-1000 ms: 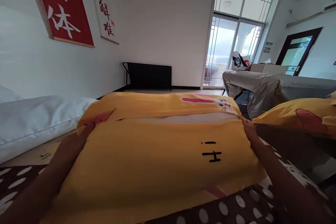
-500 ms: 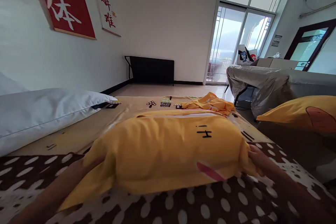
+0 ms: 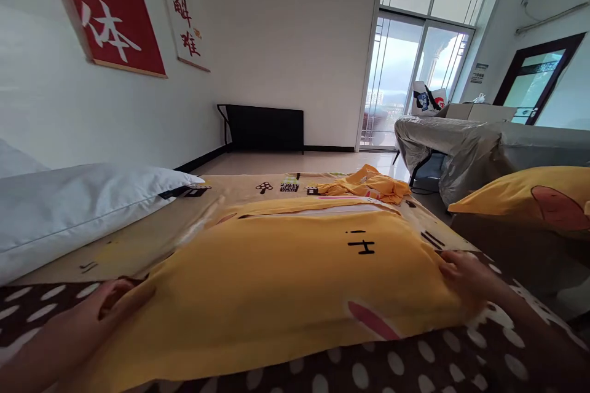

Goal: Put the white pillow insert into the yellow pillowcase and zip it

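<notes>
A yellow pillowcase [image 3: 276, 282] with "Hi" lettering and a pink stripe lies flattened across the bed in front of me. White shows through a slit along its far edge, so a pillow seems to be inside. My left hand [image 3: 113, 307] is closed on the left side of the pillowcase, fingers curled round the cloth. At the opposite side, my right hand [image 3: 465, 276] pinches the right edge; some of its fingertips are hidden by the fabric.
A white pillow [image 3: 92, 209] lies on the left of the patterned bedsheet [image 3: 244, 187]. Crumpled yellow cloth [image 3: 366, 184] sits beyond the pillowcase. Another yellow pillow [image 3: 516, 196] rests at right, near a plastic-covered table [image 3: 456, 141]. A black panel [image 3: 267, 129] leans by the far wall.
The pillowcase has been pulled wider and flatter, its bunched left end spread out. My left hand has moved left and come out from under the cloth.
</notes>
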Demonstrator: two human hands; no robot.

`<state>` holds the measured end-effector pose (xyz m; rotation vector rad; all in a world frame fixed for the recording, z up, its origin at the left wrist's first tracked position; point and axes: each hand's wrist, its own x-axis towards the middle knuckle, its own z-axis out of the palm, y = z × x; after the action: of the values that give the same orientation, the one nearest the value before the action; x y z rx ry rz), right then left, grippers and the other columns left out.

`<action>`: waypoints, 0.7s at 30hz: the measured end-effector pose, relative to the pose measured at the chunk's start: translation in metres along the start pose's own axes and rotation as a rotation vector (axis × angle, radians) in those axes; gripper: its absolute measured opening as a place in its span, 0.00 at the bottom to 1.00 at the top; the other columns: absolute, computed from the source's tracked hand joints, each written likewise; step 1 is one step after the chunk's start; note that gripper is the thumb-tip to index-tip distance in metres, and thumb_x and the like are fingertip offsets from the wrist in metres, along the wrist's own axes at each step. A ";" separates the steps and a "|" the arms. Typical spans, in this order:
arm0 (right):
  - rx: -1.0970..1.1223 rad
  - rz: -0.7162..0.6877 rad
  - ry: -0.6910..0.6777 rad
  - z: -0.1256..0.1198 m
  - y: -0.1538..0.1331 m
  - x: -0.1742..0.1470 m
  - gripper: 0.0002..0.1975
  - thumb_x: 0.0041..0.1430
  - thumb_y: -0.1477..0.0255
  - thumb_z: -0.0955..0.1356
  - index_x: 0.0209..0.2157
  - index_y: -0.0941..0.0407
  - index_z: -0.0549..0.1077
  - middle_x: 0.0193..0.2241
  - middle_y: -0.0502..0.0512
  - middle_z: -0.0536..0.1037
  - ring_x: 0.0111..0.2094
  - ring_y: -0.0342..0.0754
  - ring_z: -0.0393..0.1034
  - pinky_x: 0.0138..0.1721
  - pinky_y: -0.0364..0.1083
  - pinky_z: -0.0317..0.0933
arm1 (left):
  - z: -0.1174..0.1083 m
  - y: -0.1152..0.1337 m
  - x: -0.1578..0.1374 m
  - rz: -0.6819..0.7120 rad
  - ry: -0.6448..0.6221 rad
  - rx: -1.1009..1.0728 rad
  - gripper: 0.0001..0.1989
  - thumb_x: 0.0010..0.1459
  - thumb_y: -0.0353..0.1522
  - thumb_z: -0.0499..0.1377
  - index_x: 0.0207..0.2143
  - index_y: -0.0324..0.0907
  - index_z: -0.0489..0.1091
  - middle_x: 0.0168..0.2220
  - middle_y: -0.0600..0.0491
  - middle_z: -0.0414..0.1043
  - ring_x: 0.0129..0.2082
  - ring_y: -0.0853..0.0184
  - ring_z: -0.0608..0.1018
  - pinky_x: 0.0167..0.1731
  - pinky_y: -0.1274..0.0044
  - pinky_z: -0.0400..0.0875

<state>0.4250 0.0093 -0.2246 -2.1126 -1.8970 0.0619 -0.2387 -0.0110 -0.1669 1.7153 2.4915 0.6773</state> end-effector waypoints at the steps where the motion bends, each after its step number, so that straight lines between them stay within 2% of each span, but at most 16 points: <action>1: -0.053 -0.018 0.061 -0.005 -0.011 0.005 0.18 0.55 0.63 0.61 0.40 0.57 0.74 0.38 0.61 0.77 0.39 0.55 0.71 0.40 0.49 0.61 | -0.003 0.005 0.003 -0.010 -0.021 -0.006 0.29 0.45 0.57 0.45 0.38 0.48 0.70 0.36 0.55 0.78 0.34 0.61 0.79 0.34 0.72 0.72; 2: -0.079 -0.027 0.148 -0.012 -0.024 0.011 0.20 0.56 0.63 0.60 0.44 0.58 0.72 0.42 0.63 0.75 0.43 0.56 0.70 0.43 0.50 0.60 | -0.006 0.014 0.005 0.007 -0.025 -0.012 0.32 0.46 0.56 0.45 0.44 0.46 0.67 0.42 0.53 0.76 0.39 0.60 0.78 0.38 0.71 0.71; 4: -0.076 -0.065 0.229 -0.028 -0.060 0.023 0.21 0.57 0.63 0.60 0.48 0.58 0.70 0.48 0.64 0.73 0.47 0.56 0.68 0.46 0.51 0.59 | -0.008 0.039 0.011 0.143 -0.006 -0.012 0.34 0.49 0.55 0.45 0.52 0.44 0.62 0.52 0.50 0.70 0.49 0.59 0.73 0.48 0.70 0.66; 5: -0.054 -0.093 0.219 -0.036 -0.080 0.029 0.20 0.58 0.64 0.60 0.48 0.58 0.69 0.49 0.63 0.72 0.47 0.55 0.68 0.46 0.51 0.59 | -0.007 0.055 0.015 0.230 -0.012 0.005 0.34 0.50 0.53 0.44 0.53 0.44 0.61 0.55 0.50 0.67 0.52 0.59 0.71 0.52 0.69 0.63; 8: -0.042 -0.196 0.195 -0.050 -0.139 0.050 0.21 0.58 0.64 0.60 0.51 0.57 0.67 0.52 0.61 0.70 0.52 0.56 0.64 0.51 0.53 0.54 | 0.004 0.112 0.027 0.479 -0.134 0.038 0.34 0.54 0.48 0.43 0.57 0.39 0.59 0.59 0.47 0.62 0.56 0.58 0.67 0.57 0.69 0.57; 9: -0.038 -0.201 0.191 -0.050 -0.154 0.058 0.22 0.57 0.64 0.61 0.52 0.57 0.66 0.53 0.61 0.69 0.53 0.57 0.63 0.52 0.54 0.53 | 0.009 0.129 0.033 0.513 -0.162 0.049 0.34 0.54 0.47 0.43 0.57 0.38 0.59 0.59 0.47 0.62 0.57 0.57 0.66 0.57 0.68 0.56; 11: -0.006 -0.150 0.163 -0.042 -0.174 0.075 0.23 0.56 0.65 0.61 0.54 0.55 0.65 0.54 0.61 0.68 0.54 0.57 0.61 0.53 0.56 0.50 | 0.021 0.154 0.046 0.468 -0.217 0.055 0.34 0.53 0.47 0.45 0.58 0.38 0.60 0.59 0.46 0.62 0.57 0.54 0.66 0.57 0.66 0.56; 13: 0.040 -0.059 0.136 -0.029 -0.180 0.090 0.22 0.56 0.67 0.61 0.52 0.56 0.66 0.52 0.62 0.70 0.53 0.57 0.62 0.53 0.56 0.49 | 0.033 0.164 0.061 0.408 -0.265 0.038 0.36 0.51 0.48 0.46 0.58 0.38 0.61 0.58 0.46 0.63 0.56 0.53 0.68 0.55 0.65 0.60; 15: 0.075 0.028 0.131 -0.014 -0.178 0.102 0.20 0.56 0.69 0.60 0.49 0.56 0.69 0.48 0.62 0.73 0.51 0.56 0.64 0.51 0.56 0.52 | 0.044 0.163 0.075 0.382 -0.282 0.015 0.36 0.49 0.49 0.48 0.57 0.38 0.63 0.57 0.45 0.65 0.54 0.54 0.70 0.51 0.68 0.64; 18: 0.112 0.110 0.154 0.001 -0.169 0.111 0.17 0.55 0.70 0.59 0.44 0.55 0.73 0.45 0.60 0.75 0.49 0.55 0.66 0.50 0.57 0.52 | 0.057 0.154 0.089 0.347 -0.238 0.002 0.34 0.49 0.46 0.50 0.54 0.38 0.66 0.55 0.44 0.66 0.51 0.54 0.72 0.46 0.69 0.67; 21: 0.134 0.167 0.203 0.006 -0.162 0.115 0.16 0.55 0.72 0.60 0.41 0.55 0.75 0.44 0.60 0.76 0.49 0.56 0.66 0.51 0.60 0.50 | 0.063 0.148 0.096 0.321 -0.174 -0.002 0.26 0.49 0.40 0.50 0.48 0.39 0.71 0.48 0.45 0.73 0.45 0.57 0.76 0.41 0.72 0.69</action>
<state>0.2817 0.1359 -0.1705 -2.0951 -1.5557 0.0098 -0.1281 0.1387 -0.1481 2.0980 2.1240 0.5191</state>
